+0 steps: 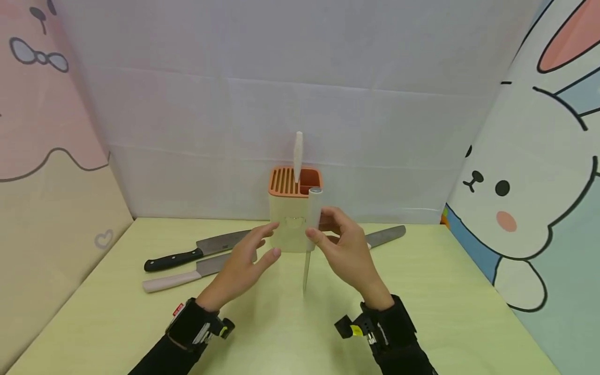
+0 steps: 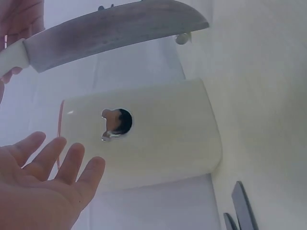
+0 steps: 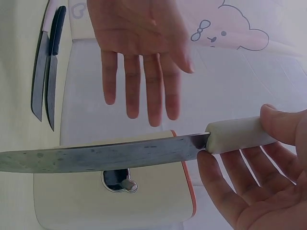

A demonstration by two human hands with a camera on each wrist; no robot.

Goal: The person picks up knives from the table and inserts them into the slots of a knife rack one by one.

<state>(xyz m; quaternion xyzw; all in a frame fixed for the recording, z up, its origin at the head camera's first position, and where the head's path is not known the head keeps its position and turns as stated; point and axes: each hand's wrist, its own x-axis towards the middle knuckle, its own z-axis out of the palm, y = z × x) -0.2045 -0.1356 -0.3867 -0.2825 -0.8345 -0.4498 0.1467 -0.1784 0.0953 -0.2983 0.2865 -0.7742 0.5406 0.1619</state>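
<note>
My right hand (image 1: pixel 350 256) grips a knife by its white handle (image 1: pixel 314 211), which stands upright with the blade (image 1: pixel 306 271) pointing down. In the right wrist view, thumb and fingers hold the handle's sides, and the broad steel blade (image 3: pixel 110 154) crosses before the knife block. That cream block (image 1: pixel 284 224) has an orange slotted top (image 1: pixel 283 180) and a bear-shaped window (image 2: pixel 117 122). Another white-handled utensil (image 1: pixel 298 153) stands in it. My left hand (image 1: pixel 240 272) hovers left of the block with fingers spread, palm facing the held knife and nothing in it.
On the table (image 1: pixel 281 333) at left lie a black-handled knife (image 1: pixel 180 259) and a pale-handled knife (image 1: pixel 173 281), blades toward the block. One more knife (image 1: pixel 388 235) lies at right, partly behind my right hand. A white backdrop (image 1: pixel 197 120) rises behind the block.
</note>
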